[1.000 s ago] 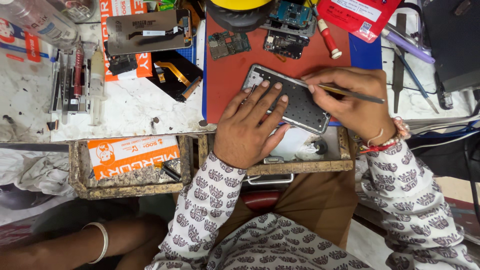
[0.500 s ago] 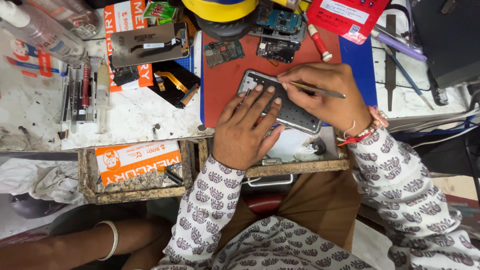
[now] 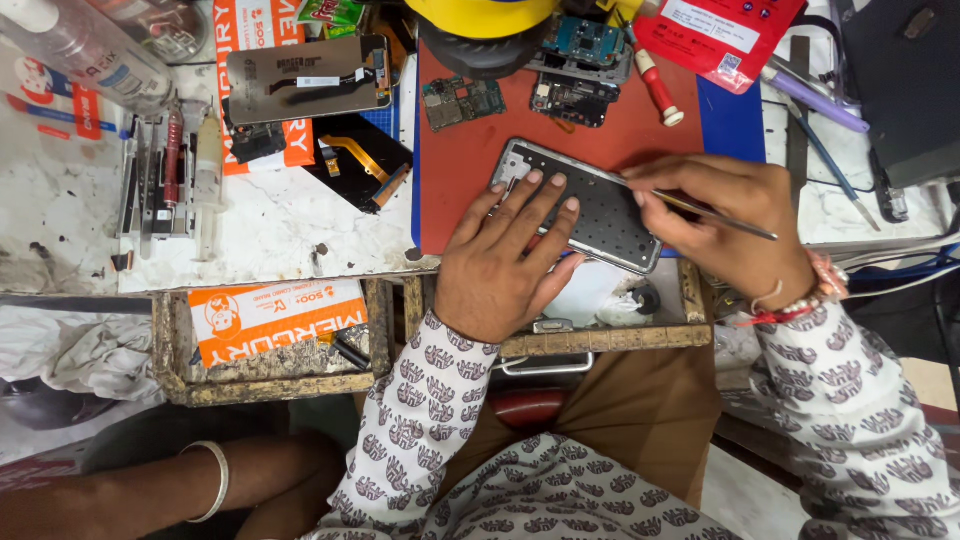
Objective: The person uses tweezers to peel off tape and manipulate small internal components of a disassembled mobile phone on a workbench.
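- On the red mat, a grey phone frame lies tilted, its upper end toward the left and its lower end over the mat's near edge.
- Left hand lies flat on the frame, fingers spread and pressing it down; it grips nothing.
- Right hand is closed around a thin tool, held like a pen, its tip hidden by the fingers at the frame's upper right edge.
- Behind the frame on the mat sit small circuit boards and a red-handled screwdriver.
- Left of the mat, on the white counter, lie a phone screen, face down, a black part with an orange flex cable and a row of tools.
- At the near edge of the counter two worn drawers stand open: the left drawer holds an orange packet, the right drawer sits under the hands.
- Bottom left, another person's arm with a white bangle rests well apart from the hands.
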